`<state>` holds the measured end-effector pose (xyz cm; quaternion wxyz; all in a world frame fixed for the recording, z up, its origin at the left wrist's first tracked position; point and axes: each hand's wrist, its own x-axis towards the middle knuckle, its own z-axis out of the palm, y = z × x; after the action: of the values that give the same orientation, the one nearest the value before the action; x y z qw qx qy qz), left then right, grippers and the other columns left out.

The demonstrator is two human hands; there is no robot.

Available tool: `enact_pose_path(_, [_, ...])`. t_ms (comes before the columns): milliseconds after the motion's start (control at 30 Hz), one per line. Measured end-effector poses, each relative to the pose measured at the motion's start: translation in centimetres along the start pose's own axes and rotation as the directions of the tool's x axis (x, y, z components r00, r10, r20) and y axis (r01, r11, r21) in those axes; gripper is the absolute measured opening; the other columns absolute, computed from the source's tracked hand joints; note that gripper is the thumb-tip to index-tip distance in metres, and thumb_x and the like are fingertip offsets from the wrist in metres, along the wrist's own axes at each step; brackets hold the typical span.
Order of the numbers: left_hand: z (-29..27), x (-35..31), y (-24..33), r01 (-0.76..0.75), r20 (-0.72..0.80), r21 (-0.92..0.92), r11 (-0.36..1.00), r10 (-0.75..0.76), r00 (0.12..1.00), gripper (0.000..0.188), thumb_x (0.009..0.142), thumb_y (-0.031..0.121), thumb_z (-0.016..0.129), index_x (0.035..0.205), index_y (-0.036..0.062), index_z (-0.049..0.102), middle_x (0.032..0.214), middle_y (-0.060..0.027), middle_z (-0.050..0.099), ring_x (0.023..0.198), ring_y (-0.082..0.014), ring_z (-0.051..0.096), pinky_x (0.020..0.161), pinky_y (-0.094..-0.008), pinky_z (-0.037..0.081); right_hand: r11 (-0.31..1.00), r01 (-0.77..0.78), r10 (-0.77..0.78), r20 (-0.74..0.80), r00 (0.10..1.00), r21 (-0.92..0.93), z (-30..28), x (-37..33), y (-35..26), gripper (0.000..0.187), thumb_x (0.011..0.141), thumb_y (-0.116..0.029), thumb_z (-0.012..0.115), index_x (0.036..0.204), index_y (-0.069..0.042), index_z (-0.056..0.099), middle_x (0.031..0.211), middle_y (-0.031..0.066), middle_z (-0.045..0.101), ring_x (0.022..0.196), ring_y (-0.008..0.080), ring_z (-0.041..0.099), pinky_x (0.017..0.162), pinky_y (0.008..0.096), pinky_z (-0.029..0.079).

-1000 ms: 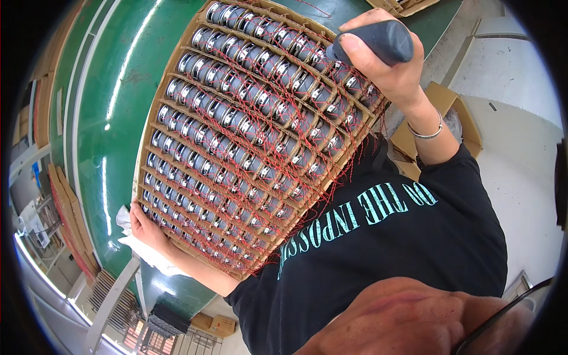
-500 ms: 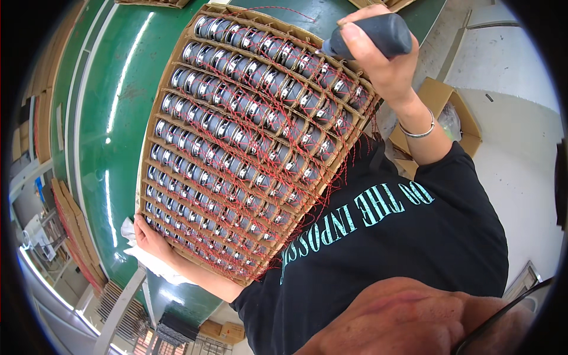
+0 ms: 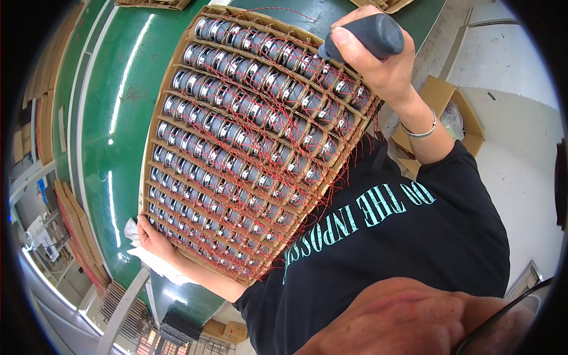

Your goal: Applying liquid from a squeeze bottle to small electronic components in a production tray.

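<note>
A cardboard tray [image 3: 149, 142] with dividers fills the middle of the head view, tilted. Rows of round speaker-like parts [image 3: 239, 70] with silver rims and grey bodies sit in it, with thin red twisted wires [image 3: 284, 155] trailing over them. My right hand [image 3: 378, 62] is closed around a dark squeeze bottle [image 3: 374, 36], whose narrow tip points left at the row along the tray's far right edge. Whether the tip touches a part, I cannot tell. My left hand [image 3: 155, 238] grips the tray's near left corner; its fingers underneath are partly hidden. Crumpled white cloth [image 3: 155, 264] lies beside it.
Under the tray is a green-topped table [image 3: 121, 118] with a pale rail along its left. An open cardboard box [image 3: 470, 121] stands on the floor at right. More cardboard trays [image 3: 387, 5] show at the far edge. Stacked cardboard [image 3: 83, 236] lies at left.
The bottle and my right hand have shifted slightly left relative to the tray. My left hand keeps its hold on the tray corner. The whole view has moved a little.
</note>
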<state>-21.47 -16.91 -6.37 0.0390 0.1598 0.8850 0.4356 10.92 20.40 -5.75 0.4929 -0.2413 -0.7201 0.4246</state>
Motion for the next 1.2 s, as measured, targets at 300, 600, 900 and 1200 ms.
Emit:
enact_pose_path(300, [0.1, -0.2, 0.3, -0.005, -0.002, 0.033, 0.999, 0.005, 1.000, 0.036, 0.098, 0.028, 0.049, 0.105, -0.0035, 0.064, 0.093, -0.0033, 0.064, 0.084, -0.0090, 0.053, 0.078, -0.0236, 0.042, 1.000, -0.007, 0.007, -0.020, 1.000, 0.017, 0.1, 0.0, -0.1, 0.009, 0.076, -0.004, 0.070, 0.077, 0.001, 0.062, 0.069, 0.0053, 0.062, 0.060, 0.0119, 0.058, 0.055, 0.0259, 0.044])
enact_pose_path(600, [0.3, -0.1, 0.2, -0.006, -0.008, 0.005, 1.000, 0.006, 1.000, 0.036, 0.098, 0.028, 0.049, 0.103, -0.0034, 0.064, 0.091, -0.0027, 0.064, 0.082, -0.0086, 0.052, 0.076, -0.0233, 0.042, 0.999, 0.040, -0.040, 0.011, 0.999, -0.028, -0.4, -0.4, 0.6, 0.009, 0.076, -0.004, 0.070, 0.077, 0.000, 0.062, 0.071, 0.0062, 0.062, 0.061, 0.0128, 0.058, 0.055, 0.0263, 0.044])
enact_pose_path(900, [0.1, 0.0, 0.2, -0.005, -0.030, 0.037, 0.999, 0.006, 1.000, 0.037, 0.097, 0.030, 0.051, 0.103, -0.0040, 0.064, 0.091, -0.0030, 0.064, 0.081, -0.0089, 0.052, 0.075, -0.0230, 0.042, 0.998, -0.034, 0.031, -0.061, 0.998, -0.060, -2.1, -3.4, 0.7, 0.015, 0.083, -0.008, 0.058, 0.090, 0.004, 0.064, 0.089, 0.0100, 0.065, 0.079, 0.0153, 0.061, 0.074, 0.0280, 0.049])
enact_pose_path(1200, [0.0, -0.1, 0.1, -0.013, -0.025, 0.087, 0.996, 0.015, 1.000, 0.039, 0.097, 0.030, 0.052, 0.108, -0.0049, 0.064, 0.097, -0.0054, 0.065, 0.086, -0.0102, 0.055, 0.079, -0.0237, 0.043, 0.995, -0.087, 0.082, -0.102, 0.991, -0.041, -2.0, -3.6, 0.6, 0.015, 0.082, -0.009, 0.059, 0.088, 0.004, 0.064, 0.087, 0.0101, 0.065, 0.081, 0.0153, 0.061, 0.073, 0.0274, 0.048])
